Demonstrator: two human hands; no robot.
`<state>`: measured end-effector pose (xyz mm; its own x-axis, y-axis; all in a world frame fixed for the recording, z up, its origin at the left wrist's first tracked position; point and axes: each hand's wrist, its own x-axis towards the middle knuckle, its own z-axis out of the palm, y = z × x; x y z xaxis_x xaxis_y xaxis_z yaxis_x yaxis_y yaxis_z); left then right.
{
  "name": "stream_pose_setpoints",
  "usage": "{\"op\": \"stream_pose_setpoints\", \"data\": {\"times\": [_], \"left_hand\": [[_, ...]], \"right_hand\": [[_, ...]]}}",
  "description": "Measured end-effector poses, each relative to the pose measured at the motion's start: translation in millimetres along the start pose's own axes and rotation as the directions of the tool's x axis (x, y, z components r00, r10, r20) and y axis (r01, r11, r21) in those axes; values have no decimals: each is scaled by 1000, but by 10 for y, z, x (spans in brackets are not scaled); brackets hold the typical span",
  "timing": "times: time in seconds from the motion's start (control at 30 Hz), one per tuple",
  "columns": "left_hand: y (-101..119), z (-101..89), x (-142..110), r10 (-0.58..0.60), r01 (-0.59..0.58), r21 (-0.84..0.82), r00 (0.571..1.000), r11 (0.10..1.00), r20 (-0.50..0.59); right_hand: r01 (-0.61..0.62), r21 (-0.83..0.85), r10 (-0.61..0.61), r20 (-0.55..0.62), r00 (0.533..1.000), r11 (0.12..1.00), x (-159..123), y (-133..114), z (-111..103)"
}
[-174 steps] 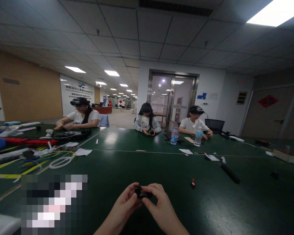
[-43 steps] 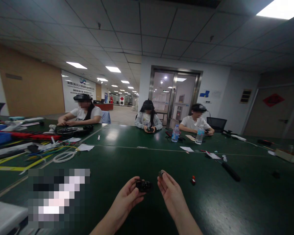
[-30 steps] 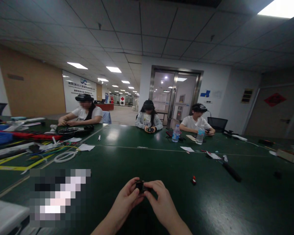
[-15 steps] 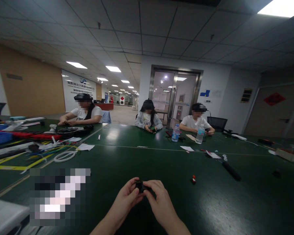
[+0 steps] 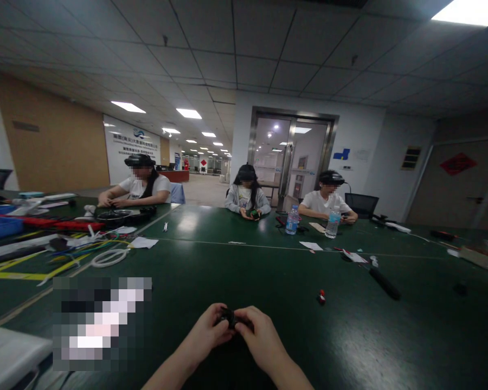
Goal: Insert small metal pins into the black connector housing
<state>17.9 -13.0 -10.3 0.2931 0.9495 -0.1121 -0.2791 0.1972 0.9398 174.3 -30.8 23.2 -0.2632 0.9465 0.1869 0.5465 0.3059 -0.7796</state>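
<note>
Both my hands meet over the near part of the dark green table (image 5: 195, 273). Between them is a small black object (image 5: 228, 316), mostly covered by my fingers, so its kind does not show. My left hand (image 5: 208, 329) closes on its left side with thumb and fingers. From the other side, my right hand (image 5: 258, 331) pinches it, thumb low and fingers bent above. A small red and silver piece (image 5: 321, 296) lies on the table to the right of my hands.
A black rod-like piece (image 5: 384, 283) lies at right. Two water bottles (image 5: 291, 221) stand farther back. Cables, a coiled white hose (image 5: 110, 258) and a blue bin (image 5: 2, 229) crowd the left. A white box (image 5: 14, 355) sits near left. Three people sit across the table.
My hands have lowered slightly, and the black object has shifted a little down and left with them, turned somewhat between the fingers. Both hands still hold it.
</note>
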Motion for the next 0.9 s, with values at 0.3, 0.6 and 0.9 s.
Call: {"op": "stream_pose_setpoints", "data": {"times": [0.3, 0.6, 0.9], "left_hand": [[-10, -20, 27, -70, 70, 42, 997, 997, -19], [23, 26, -1, -59, 63, 159, 998, 985, -30], [126, -111, -64, 220, -133, 808, 976, 574, 5]], "right_hand": [[-25, 11, 25, 19, 1000, 1000, 8, -8, -8], [-35, 22, 34, 44, 998, 999, -19, -45, -35], [16, -73, -14, 31, 999, 997, -14, -7, 8]]}}
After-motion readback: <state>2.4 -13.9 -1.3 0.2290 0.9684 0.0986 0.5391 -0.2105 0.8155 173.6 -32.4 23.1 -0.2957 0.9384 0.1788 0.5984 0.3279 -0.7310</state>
